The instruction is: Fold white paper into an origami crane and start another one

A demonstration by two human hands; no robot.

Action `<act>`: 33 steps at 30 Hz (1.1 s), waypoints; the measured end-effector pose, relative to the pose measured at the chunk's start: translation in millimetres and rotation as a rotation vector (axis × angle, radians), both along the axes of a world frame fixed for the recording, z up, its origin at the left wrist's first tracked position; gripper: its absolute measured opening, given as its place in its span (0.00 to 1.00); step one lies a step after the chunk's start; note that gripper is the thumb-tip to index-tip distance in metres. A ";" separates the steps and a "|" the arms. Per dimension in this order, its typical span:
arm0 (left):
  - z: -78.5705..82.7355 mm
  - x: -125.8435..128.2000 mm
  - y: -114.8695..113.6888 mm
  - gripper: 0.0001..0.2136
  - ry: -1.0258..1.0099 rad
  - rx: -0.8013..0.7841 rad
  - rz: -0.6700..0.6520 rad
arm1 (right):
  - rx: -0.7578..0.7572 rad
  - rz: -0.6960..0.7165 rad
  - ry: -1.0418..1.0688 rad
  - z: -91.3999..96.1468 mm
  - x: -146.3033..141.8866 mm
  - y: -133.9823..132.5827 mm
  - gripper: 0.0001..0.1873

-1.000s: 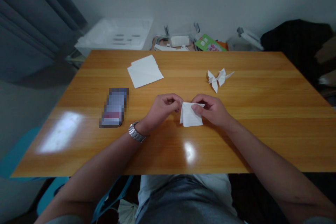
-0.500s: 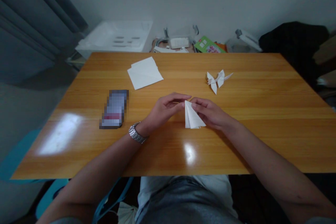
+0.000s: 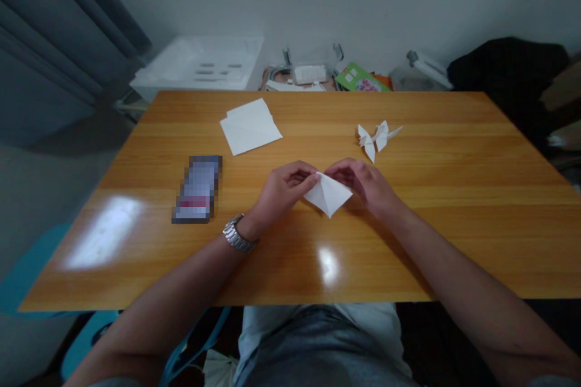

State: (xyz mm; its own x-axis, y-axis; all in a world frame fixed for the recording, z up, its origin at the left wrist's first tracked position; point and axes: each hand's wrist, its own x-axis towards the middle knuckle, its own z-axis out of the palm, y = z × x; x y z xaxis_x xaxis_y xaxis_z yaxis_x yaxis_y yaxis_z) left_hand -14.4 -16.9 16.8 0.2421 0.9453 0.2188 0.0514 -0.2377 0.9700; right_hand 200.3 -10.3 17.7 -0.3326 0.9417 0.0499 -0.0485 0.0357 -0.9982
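A small folded piece of white paper [image 3: 329, 195] is held just above the table, its face spread into a kite shape with a centre crease and a point toward me. My left hand [image 3: 290, 184] pinches its top corner, thumb in front and fingers behind. My right hand [image 3: 365, 184] is closed at the upper right edge, its curled fingers reaching behind the paper and its thumb mostly hidden. Beyond my right hand lies a folded white paper figure [image 3: 374, 139] with wing-like flaps and a thin pointed end. Flat white paper sheets [image 3: 252, 127] lie farther back on the left.
A blurred-out phone [image 3: 198, 188] lies on the wooden table [image 3: 454, 230] left of my hands. Past the far edge stand a white plastic tub [image 3: 227, 60], a green packet [image 3: 361, 78] and other clutter. A blue chair [image 3: 40, 266] is at the left.
The folded paper has turned and spread from a narrow fan into a wider kite shape. My right thumb has left its front face, and my right hand has shifted slightly away and up.
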 end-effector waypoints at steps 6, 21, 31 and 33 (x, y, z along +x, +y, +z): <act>-5.0 0.1 1.7 0.11 0.024 -0.015 0.013 | 0.135 0.002 -0.268 1.5 -3.3 -6.6 0.18; -0.7 1.3 -0.7 0.10 0.095 0.034 0.026 | 0.162 -0.014 -0.295 -4.2 -5.2 -6.6 0.15; 2.1 -1.3 1.2 0.09 0.107 0.067 0.170 | 0.137 -0.060 -0.247 -4.6 -5.0 -4.0 0.16; 2.1 -1.9 0.9 0.08 0.127 0.080 0.128 | 0.185 -0.071 -0.293 -4.6 -3.8 -3.9 0.14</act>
State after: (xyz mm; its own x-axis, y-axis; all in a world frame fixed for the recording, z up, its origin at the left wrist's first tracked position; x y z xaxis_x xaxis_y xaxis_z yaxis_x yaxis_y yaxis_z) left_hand -16.3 -15.9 18.9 0.1513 0.9510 0.2697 0.2065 -0.2973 0.9322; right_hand 196.5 -14.2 13.2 -0.2923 0.9469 0.1338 0.2481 0.2102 -0.9457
